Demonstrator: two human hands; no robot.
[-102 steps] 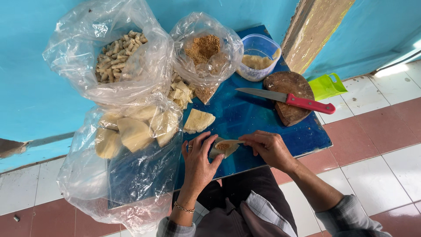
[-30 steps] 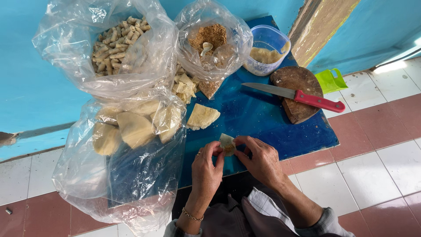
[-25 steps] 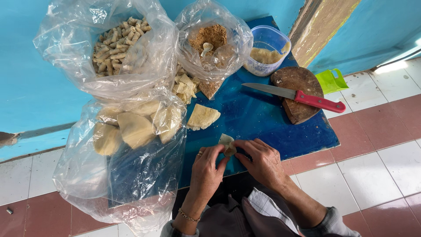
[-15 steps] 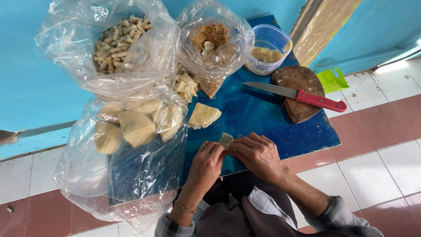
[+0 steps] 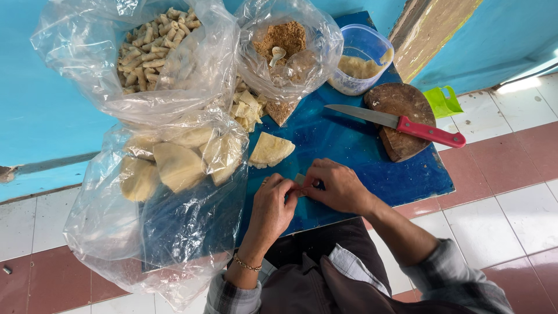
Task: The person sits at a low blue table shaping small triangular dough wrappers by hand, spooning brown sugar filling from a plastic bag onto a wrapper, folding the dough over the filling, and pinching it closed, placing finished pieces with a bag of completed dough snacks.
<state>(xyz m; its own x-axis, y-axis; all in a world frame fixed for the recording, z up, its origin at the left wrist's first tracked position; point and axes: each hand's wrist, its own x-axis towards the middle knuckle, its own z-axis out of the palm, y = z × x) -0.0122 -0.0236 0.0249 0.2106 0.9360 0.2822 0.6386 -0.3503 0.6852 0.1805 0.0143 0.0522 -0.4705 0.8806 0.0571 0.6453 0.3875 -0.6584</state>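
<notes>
My left hand (image 5: 273, 204) and my right hand (image 5: 336, 185) meet over the near edge of a blue table (image 5: 349, 145). Both pinch a small pale piece of dough wrapper (image 5: 300, 180), mostly hidden between the fingertips. A folded stack of pale wrapper sheets (image 5: 270, 150) lies just beyond my left hand. A gold bracelet sits on my left wrist.
A clear bag of rolled snacks (image 5: 151, 46) stands at the back left, a bag of brown crumbs with a small spoon (image 5: 285, 43) beside it, a bag of pale dough sheets (image 5: 174, 166) at the left. A plastic tub (image 5: 360, 58), a red-handled knife (image 5: 407, 123) on a round wooden board (image 5: 401, 113), and a green scoop (image 5: 442, 102) are at the right.
My hands have drawn closer together and the pale piece, earlier held up and visible between them, is now nearly covered by the fingers. The view has shifted slightly.
</notes>
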